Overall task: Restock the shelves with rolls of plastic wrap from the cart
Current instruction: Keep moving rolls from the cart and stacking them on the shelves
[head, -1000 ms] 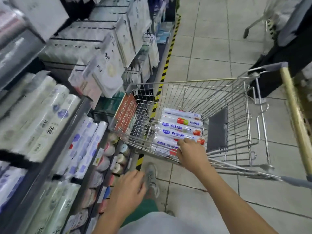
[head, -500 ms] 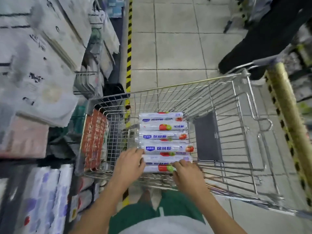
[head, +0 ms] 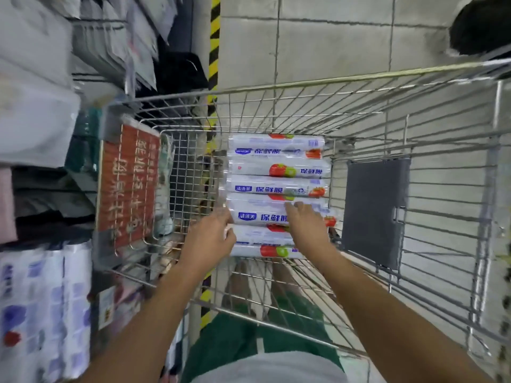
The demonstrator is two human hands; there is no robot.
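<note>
Several white plastic wrap rolls point(head: 276, 170) with blue writing and tomato pictures lie side by side in the wire cart point(head: 304, 89). Both my hands reach into the cart at the nearest rolls. My left hand point(head: 208, 237) grips the left ends of the near rolls, fingers curled round them. My right hand point(head: 307, 225) lies over a roll point(head: 262, 215) near its right half, fingers bent over its far side. The two closest rolls point(head: 257, 246) sit partly under my hands.
A shelf unit point(head: 41, 134) with packaged goods stands to the left, with more wrapped rolls point(head: 47, 305) on a low shelf. A red sign point(head: 127, 183) hangs inside the cart's left wall, a grey flap point(head: 373, 211) on its right. Yellow-black floor tape point(head: 214, 37) runs ahead.
My left hand came from the shelf side into the cart. Both hands have slid further over the near rolls, and my view has tipped down over the cart.
</note>
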